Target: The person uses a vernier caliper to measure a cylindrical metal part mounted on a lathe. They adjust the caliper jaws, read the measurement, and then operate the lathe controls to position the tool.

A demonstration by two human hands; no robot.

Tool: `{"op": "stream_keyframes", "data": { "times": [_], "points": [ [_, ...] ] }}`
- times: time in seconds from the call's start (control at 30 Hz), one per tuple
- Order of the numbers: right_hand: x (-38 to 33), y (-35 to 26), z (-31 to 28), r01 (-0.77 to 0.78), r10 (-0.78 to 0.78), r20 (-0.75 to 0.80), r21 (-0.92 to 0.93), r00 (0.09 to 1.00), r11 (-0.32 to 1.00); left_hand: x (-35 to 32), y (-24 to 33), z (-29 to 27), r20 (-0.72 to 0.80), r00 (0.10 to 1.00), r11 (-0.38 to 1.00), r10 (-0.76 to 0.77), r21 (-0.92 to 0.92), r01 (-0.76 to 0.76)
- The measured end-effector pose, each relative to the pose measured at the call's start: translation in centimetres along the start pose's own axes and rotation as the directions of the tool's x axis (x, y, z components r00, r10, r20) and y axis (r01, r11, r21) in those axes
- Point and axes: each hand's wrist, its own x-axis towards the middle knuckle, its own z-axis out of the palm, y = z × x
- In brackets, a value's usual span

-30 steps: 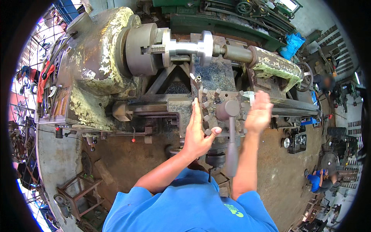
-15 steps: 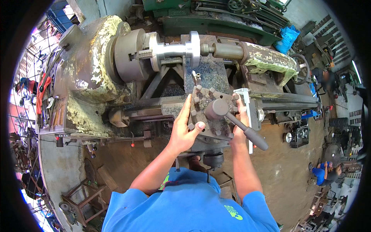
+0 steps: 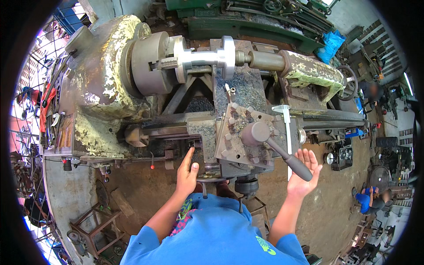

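My left hand [image 3: 187, 177] is held in the air in front of the lathe carriage, fingers stretched and thumb apart, with nothing in it. Its nearest part is the carriage's front edge. My right hand [image 3: 304, 176] is spread with the palm up under the end of the tool post's clamping lever [image 3: 289, 160]; whether it touches the lever I cannot tell. The square tool post [image 3: 236, 137] has several bolts around its top. Along its right side lies a vernier caliper [image 3: 288, 132]. Behind, a shiny flanged metal shaft [image 3: 203, 58] is held between the chuck [image 3: 152, 66] and the tailstock [image 3: 304, 66].
The worn headstock [image 3: 104, 66] fills the left, with tools on the ledge beside it. Metal chips cover the cross slide [image 3: 236, 88]. Behind stands a green machine [image 3: 251, 28] with a blue plastic bag [image 3: 330, 46] nearby. Two people are farther off at the right.
Both my hands have drawn back from the tool post towards me, the left one down and leftward, the right one down and rightward to the lever's end. The caliper stays beside the tool post.
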Motion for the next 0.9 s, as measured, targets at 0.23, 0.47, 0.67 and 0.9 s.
{"op": "stream_keyframes", "data": {
  "times": [0.23,0.47,0.67,0.9],
  "points": [
    [-2.0,-1.6,-0.6,0.096,-0.095,0.039,-0.042,0.995,0.994,-4.0,-5.6,-0.9,-0.074,0.873,0.874,-0.482,0.025,0.485],
    [3.8,2.6,5.5,0.156,-0.161,-0.247,-0.039,0.955,0.987,1.8,6.2,1.5,0.092,0.955,0.957,0.283,0.030,-0.287],
    [3.5,8.7,6.9,0.094,-0.084,-0.151,0.058,0.985,0.994,5.4,11.3,2.9,0.361,0.896,0.964,0.257,-0.033,-0.263],
    [2.3,8.1,7.3,-0.007,0.006,-0.036,-0.026,0.999,1.000,5.4,10.6,2.7,0.359,0.893,0.959,0.271,-0.021,-0.282]
  ]
}}
